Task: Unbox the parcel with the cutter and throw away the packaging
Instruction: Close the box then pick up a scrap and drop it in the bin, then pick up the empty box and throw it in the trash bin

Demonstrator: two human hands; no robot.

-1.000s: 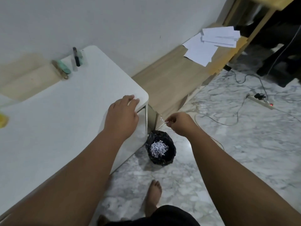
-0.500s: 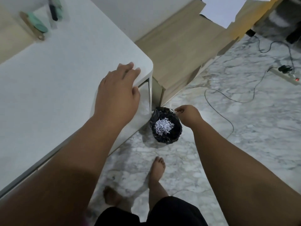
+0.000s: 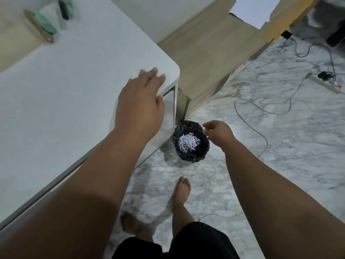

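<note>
A small bin lined with a black bag (image 3: pixel 202 155) stands on the marble floor by the white table's corner. A heap of shredded white paper (image 3: pixel 188 143) lies inside it. My right hand (image 3: pixel 219 134) hovers over the bin's right rim with fingers loosely apart and nothing visible in them. My left hand (image 3: pixel 140 103) rests palm-down on the table (image 3: pixel 74 81) at its rounded corner and holds nothing. At the table's far left lie a green-and-tan tool (image 3: pixel 45 26) and a dark pen-like item (image 3: pixel 64 8). No parcel is in view.
A low wooden board (image 3: pixel 214 43) runs along the wall behind the bin, with white sheets (image 3: pixel 250 10) on it. Cables (image 3: pixel 261 113) and a power strip (image 3: pixel 328 85) lie on the floor to the right. My bare feet (image 3: pixel 182 191) stand just before the bin.
My right hand, which pinched a small white scrap, has dropped to the bin's rim and spread its fingers; the scrap is gone from it. The view has tilted downward. My left hand stays put.
</note>
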